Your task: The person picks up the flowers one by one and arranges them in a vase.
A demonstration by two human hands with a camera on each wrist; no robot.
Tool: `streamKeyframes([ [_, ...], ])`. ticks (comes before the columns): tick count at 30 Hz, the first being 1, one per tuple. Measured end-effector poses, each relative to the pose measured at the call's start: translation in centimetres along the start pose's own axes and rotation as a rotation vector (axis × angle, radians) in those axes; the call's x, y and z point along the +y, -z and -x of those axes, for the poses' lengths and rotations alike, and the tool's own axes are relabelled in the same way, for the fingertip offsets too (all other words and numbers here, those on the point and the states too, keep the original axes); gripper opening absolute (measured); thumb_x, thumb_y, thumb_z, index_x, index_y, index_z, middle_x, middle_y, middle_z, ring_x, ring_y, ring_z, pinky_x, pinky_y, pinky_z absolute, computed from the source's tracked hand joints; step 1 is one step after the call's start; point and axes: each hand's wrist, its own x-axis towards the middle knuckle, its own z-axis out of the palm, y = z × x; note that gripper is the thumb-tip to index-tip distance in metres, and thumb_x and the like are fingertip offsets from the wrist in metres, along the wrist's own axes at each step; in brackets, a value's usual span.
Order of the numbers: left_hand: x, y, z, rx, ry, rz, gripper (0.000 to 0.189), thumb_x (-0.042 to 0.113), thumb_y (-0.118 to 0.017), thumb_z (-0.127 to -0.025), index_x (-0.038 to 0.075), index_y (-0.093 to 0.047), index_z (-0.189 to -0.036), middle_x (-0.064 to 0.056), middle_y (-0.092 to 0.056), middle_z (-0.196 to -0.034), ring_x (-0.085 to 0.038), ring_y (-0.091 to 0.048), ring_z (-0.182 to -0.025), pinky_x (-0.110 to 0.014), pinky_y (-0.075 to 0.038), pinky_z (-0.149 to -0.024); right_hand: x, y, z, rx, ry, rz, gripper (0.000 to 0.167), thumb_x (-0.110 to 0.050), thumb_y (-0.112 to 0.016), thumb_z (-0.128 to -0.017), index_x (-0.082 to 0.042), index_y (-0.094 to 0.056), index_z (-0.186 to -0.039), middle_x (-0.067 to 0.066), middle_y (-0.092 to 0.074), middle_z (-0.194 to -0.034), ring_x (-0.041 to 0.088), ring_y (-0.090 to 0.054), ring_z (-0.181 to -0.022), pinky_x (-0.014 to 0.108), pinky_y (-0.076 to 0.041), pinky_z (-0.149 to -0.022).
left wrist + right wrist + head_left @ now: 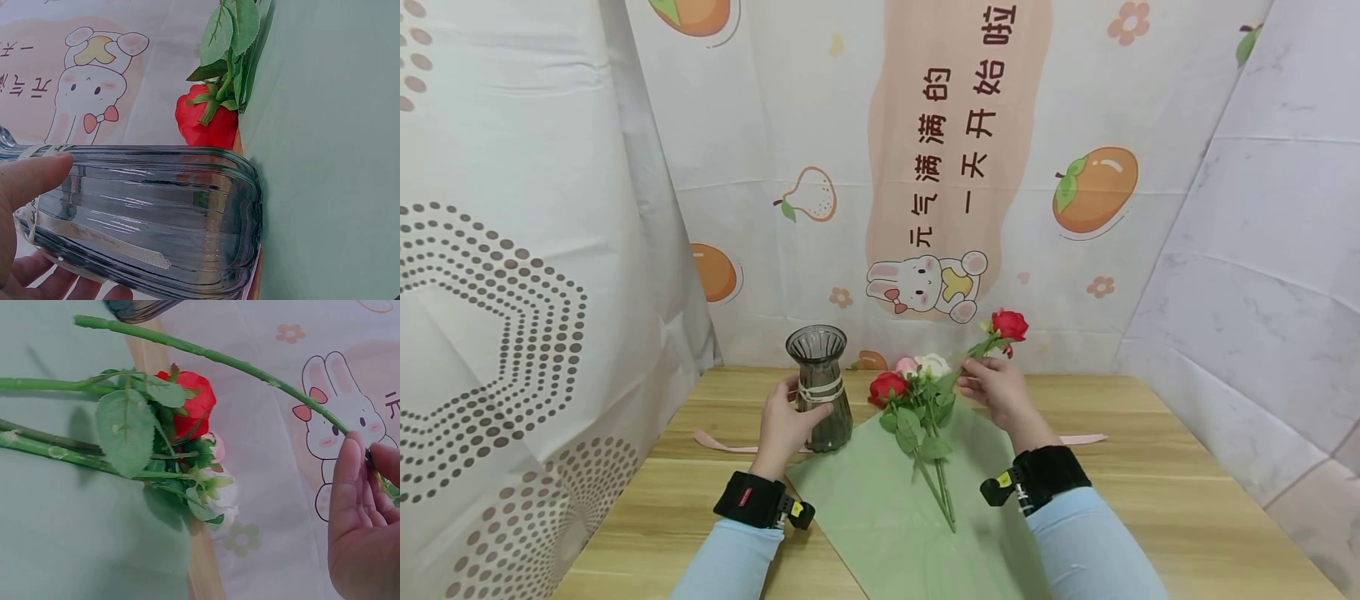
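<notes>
A smoky grey ribbed glass vase (830, 421) with a pale ribbon tied round its waist stands upright near the back of the table. My left hand (787, 421) grips it at the ribbon, thumb in front and fingers behind. My right hand (997, 390) pinches the stem of a red rose (1008, 326), holding it up with the bloom above the hand. In the right wrist view its bare green stem (206, 352) stretches away from the fingertips. Between the hands lie another red rose (888, 388), a white flower (933, 365) and a pink one (906, 366), their stems pointing toward me.
Under the flowers is a sheet of green wrapping paper (880, 508) on the wooden table (1150, 492). A pink ribbon (722, 444) runs beneath, its ends showing on both sides. A printed curtain (760, 150) hangs right behind the table's back edge.
</notes>
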Motion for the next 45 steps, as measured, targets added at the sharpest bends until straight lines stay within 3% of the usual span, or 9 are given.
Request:
streamKeyframes([
  [12, 0.2, 0.0, 0.1, 0.003, 0.001, -0.005, 0.075, 0.023, -0.086, -0.081, 0.001, -0.049, -0.143, -0.020, -0.052, -0.137, -0.038, -0.050, -0.126, -0.055, -0.046, -0.098, -2.2, 0.5, -0.4, 0.045, 0.077, -0.215, 0.037, -0.013, -0.062, -0.103, 0.007, -0.048, -0.130, 0.004, -0.067, -0.089, 0.010, -0.069, -0.080, 0.024, -0.057, -0.079],
  [16, 0.0, 0.0, 0.1, 0.002, -0.003, 0.003, 0.075, 0.022, -0.087, -0.081, 0.001, -0.049, -0.143, -0.020, -0.053, -0.137, -0.038, -0.050, -0.126, -0.055, -0.047, -0.098, -2.9, 0.5, -0.5, 0.075, 0.091, -0.257, 0.027, -0.012, -0.065, -0.101, 0.002, -0.055, -0.122, 0.005, -0.069, -0.088, 0.012, -0.070, -0.080, 0.025, -0.057, -0.078],
  [26, 0.1, -0.1, 0.2, 0.002, 0.005, 0.012, 0.076, 0.023, -0.087, -0.081, 0.001, -0.048, -0.144, -0.020, -0.052, -0.138, -0.038, -0.050, -0.126, -0.055, -0.047, -0.098, -4.7, 0.2, -0.1, 0.112, 0.129, -0.297, 0.031, -0.016, -0.069, -0.098, -0.001, -0.057, -0.123, 0.008, -0.069, -0.095, 0.013, -0.072, -0.085, 0.027, -0.056, -0.084],
  [38, -0.1, 0.1, 0.0, 0.008, 0.013, 0.013, 0.074, 0.023, -0.087, -0.081, 0.000, -0.050, -0.141, -0.020, -0.049, -0.137, -0.037, -0.048, -0.125, -0.053, -0.047, -0.098, -6.8, -1.3, -0.2, 0.091, 0.165, -0.326, 0.033, -0.016, -0.069, -0.098, -0.002, -0.058, -0.125, 0.009, -0.068, -0.098, 0.014, -0.072, -0.087, 0.028, -0.055, -0.086],
  [45, 0.0, 0.2, 0.2, 0.015, 0.010, 0.000, 0.070, 0.023, -0.086, -0.081, -0.002, -0.052, -0.137, -0.021, -0.052, -0.133, -0.037, -0.051, -0.121, -0.052, -0.048, -0.096, -7.5, -2.3, -0.3, 0.096, 0.182, -0.351, 0.044, -0.017, -0.071, -0.097, 0.003, -0.054, -0.133, 0.008, -0.069, -0.095, 0.014, -0.072, -0.086, 0.027, -0.055, -0.085],
])
